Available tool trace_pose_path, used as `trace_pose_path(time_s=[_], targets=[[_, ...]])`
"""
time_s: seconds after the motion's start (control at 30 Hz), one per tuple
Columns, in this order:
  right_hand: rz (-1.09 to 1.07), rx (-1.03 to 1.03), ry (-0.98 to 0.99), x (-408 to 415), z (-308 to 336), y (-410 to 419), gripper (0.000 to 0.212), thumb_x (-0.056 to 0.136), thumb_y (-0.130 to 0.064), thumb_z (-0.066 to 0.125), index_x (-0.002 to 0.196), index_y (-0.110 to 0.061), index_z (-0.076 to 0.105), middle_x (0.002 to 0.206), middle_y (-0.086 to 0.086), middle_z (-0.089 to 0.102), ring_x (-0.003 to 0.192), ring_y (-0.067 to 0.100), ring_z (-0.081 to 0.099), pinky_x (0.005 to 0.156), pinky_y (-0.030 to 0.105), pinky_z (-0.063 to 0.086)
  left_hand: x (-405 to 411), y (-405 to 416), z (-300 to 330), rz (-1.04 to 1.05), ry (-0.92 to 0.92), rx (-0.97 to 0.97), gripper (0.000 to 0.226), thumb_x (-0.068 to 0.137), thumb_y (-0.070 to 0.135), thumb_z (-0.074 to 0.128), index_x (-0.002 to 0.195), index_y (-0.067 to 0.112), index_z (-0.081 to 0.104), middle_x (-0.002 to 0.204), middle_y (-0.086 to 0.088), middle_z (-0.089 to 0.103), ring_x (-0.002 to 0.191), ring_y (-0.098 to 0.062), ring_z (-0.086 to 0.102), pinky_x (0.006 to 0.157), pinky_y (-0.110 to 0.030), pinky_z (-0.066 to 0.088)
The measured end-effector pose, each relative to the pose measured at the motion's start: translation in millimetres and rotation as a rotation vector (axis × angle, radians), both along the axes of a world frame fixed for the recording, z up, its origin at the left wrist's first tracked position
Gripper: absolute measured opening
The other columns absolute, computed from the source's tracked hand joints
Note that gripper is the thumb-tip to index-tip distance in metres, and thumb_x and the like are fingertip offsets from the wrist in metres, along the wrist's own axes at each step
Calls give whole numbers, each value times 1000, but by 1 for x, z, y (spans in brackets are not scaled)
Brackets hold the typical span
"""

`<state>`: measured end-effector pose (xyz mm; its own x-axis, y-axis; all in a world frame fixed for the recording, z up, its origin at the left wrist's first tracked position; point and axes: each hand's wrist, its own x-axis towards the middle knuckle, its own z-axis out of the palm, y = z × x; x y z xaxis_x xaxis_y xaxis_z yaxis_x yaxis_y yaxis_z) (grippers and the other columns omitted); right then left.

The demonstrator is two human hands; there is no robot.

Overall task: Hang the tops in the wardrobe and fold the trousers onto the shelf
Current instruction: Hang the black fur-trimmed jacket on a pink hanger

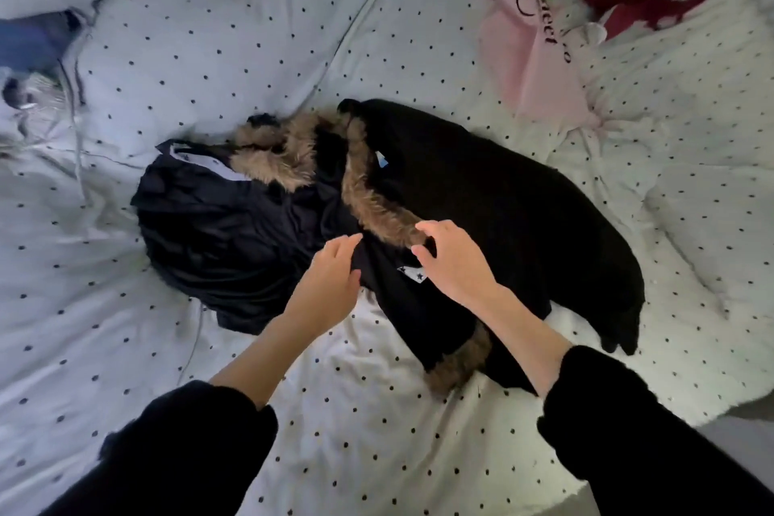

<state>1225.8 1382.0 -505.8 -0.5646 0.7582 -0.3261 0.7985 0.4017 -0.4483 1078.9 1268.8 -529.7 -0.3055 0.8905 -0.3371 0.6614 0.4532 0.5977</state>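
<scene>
at frame centre a black fur-trimmed top (481, 197) is touched by two loosely spread hands — left hand (331, 276), right hand (452, 260) — nothing gripped, on the dotted bed (356, 411).

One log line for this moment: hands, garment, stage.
left hand: open, on black fur-trimmed top | right hand: open, at brown fur trim | top on dotted bedding, unhung

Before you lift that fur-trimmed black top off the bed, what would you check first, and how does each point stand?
1. Left hand holding the black top: not ok, fingers only rest at its edge.
2. Right hand gripping the fur trim: cannot tell, fingers curl at it.
3. Top separate from the dark garment beside it: not ok, they overlap.
4. Hanger ready: cannot tell, none in view.
5. Dotted bedcover free of the top: ok.
</scene>
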Motion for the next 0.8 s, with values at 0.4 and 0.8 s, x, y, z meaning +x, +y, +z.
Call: trace_pose_path(time_s=[0.4,0.8], targets=[[270,127,211,1,-57,-3,18,90,-13,56,86,-21,72,85,-6,65,76,17,57,75,30,22,-7,64,-31,472,-144,32,73,88,38,61,147,13,26,144,-6,40,125,-22,45,102,-35,39],[440,218,238,-7,-11,39,56,93,-26,55,145,-26,34,142,-4,42,124,15,44,87,33,32,-2,-3,14,337,235,45,14,87,3,55,97,5,65,88,-2,53,74,-20,53,66,-26,41]])
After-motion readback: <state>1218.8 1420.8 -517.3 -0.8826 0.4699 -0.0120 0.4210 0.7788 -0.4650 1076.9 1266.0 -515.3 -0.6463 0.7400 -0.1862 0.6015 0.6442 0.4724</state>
